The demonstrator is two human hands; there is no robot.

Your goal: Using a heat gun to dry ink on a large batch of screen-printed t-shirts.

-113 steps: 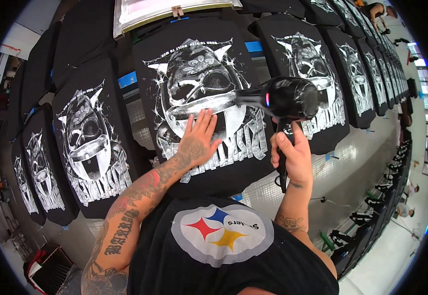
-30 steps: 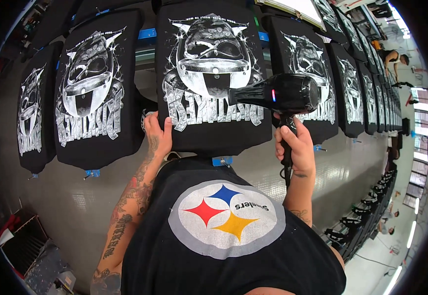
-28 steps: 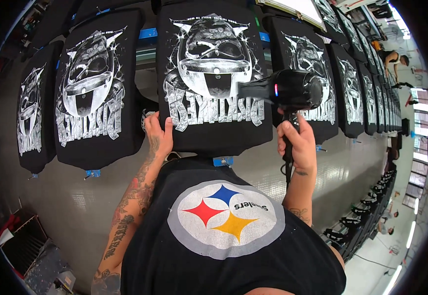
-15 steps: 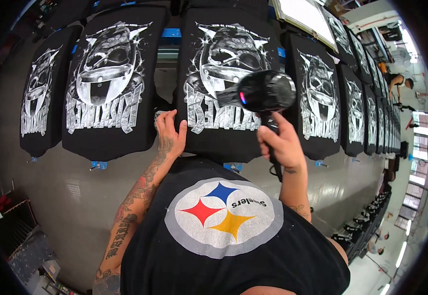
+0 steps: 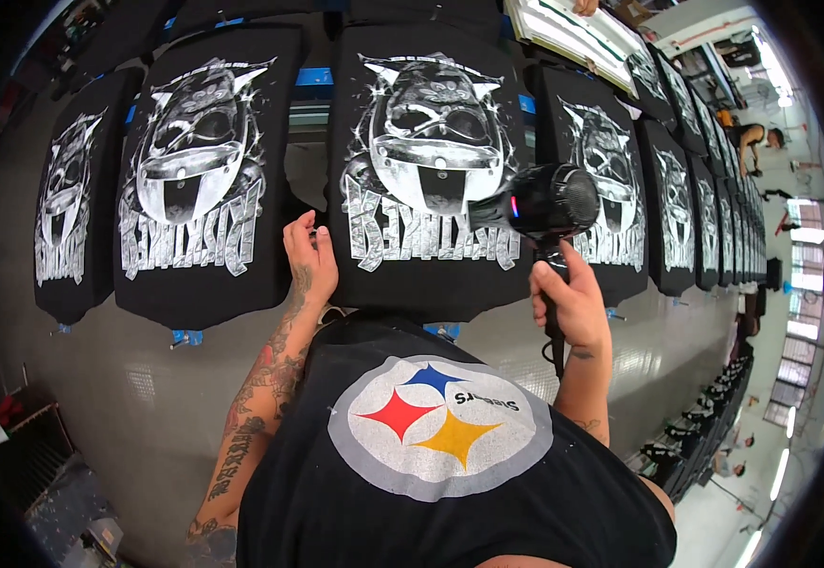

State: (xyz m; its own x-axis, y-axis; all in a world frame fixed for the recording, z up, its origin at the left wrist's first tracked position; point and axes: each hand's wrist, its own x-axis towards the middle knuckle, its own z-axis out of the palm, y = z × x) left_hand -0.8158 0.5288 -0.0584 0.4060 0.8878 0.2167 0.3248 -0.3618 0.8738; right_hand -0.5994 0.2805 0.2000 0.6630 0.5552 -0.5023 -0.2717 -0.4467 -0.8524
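Note:
A black hair dryer [image 5: 554,204] with a small coloured light is gripped by its handle in my right hand [image 5: 573,301]. Its nozzle points left, over the lower right of the white skull-like print on a black T-shirt [image 5: 431,289]. This shirt lies stretched flat on a board in front of me. By the shirt's lower left edge is my left hand [image 5: 311,260], empty, its fingers loosely bent and apart. It hovers at the gap beside another printed black T-shirt [image 5: 199,298]; whether it touches either shirt I cannot tell.
More black shirts with the same print [image 5: 76,218] line up to the left, and a long row [image 5: 672,213] curves away on the right. A framed panel [image 5: 577,43] stands at the back right, with another person's hand [image 5: 585,7] at its top edge. A person [image 5: 757,142] is farther off.
My right hand has carried the hair dryer right and slightly down. My left hand sits a little farther left. The framed panel at the back right has shifted and looks different.

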